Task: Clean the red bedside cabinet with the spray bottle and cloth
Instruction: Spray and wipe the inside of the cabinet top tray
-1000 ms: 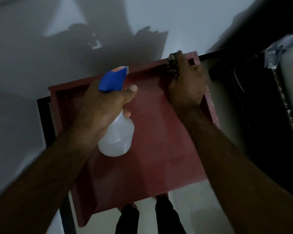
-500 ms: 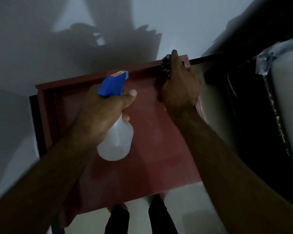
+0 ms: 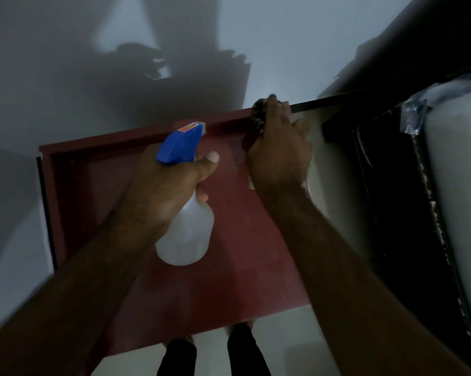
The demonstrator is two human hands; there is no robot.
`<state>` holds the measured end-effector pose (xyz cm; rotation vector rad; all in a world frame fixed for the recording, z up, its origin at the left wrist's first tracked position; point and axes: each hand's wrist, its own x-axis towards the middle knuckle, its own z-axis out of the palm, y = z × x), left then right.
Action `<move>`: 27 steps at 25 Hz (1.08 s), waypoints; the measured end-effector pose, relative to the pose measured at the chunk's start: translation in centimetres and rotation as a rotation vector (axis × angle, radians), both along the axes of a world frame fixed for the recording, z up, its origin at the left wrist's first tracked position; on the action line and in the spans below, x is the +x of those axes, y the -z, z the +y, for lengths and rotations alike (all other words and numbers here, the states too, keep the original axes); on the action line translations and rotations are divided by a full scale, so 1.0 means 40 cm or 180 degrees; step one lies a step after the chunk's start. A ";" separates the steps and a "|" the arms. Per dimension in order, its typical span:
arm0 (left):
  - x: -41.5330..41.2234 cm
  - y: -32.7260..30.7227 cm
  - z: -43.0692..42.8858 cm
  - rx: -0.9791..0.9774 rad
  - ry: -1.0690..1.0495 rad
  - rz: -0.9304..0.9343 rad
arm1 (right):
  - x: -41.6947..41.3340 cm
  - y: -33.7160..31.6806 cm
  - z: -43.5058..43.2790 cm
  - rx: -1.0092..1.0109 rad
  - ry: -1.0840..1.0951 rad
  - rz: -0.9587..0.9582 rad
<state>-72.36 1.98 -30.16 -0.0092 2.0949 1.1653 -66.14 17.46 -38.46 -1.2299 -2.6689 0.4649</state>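
Fingers of the right hand [image 3: 279,158] still clamp the cloth [image 3: 258,116] on the red cabinet's [image 3: 256,267] back rim — left hand [image 3: 163,191] keeps gripping the spray bottle [image 3: 185,234].

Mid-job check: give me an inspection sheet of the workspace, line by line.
Surface: red cabinet top, dimly lit, raised rim at back and left; wetness too dim to tell.
Job's things: spray bottle held above the top, blue head toward the back; cloth at the back right corner.
Clutter: nothing seen.
Hands: left hand grips the spray bottle; right hand holds the cloth against the back rim.
Cables: nothing seen.
Surroundings: pale wall behind; dark furniture at right, bearing a plastic-wrapped white item.
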 end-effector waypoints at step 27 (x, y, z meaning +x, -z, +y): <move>0.057 0.087 0.128 0.0078 0.0697 -0.0456 | 0.112 -0.041 0.355 -0.2548 -0.0194 0.1405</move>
